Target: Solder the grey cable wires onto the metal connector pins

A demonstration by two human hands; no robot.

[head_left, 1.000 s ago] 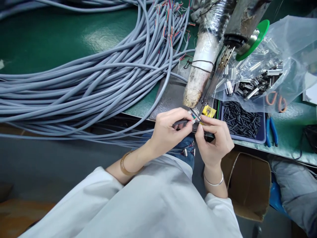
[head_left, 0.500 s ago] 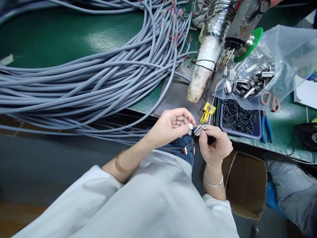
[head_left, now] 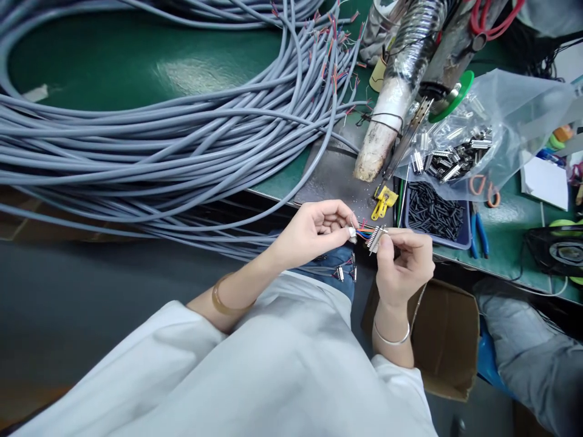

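Observation:
My right hand (head_left: 403, 261) pinches a metal multi-pin connector (head_left: 376, 238) between thumb and forefinger, its row of pins facing left. Thin coloured wires (head_left: 363, 232) run between the connector and my left hand (head_left: 316, 232), whose thumb and forefinger close on them. Something white covers the tip of my left thumb; I cannot make out what. Just beyond my hands, a yellow clip-like piece (head_left: 385, 203) rests by the bench edge. Below my left hand, a few wired connectors (head_left: 339, 274) lie over my lap.
Many grey cables (head_left: 182, 152) with stripped ends sprawl across the green bench (head_left: 113, 67). A white-tipped duct (head_left: 380, 139) slants down ahead, next to a solder spool (head_left: 458, 100). To the right are a bag of connectors (head_left: 460, 155), a tray of black tubes (head_left: 469, 237), blue-handled pliers (head_left: 479, 235) and orange-handled scissors (head_left: 493, 195).
My right hand has shifted slightly right, and the connector has turned steeper. More of the coloured wires shows between my hands. The left hand keeps nearly the same place; the camera view has shifted.

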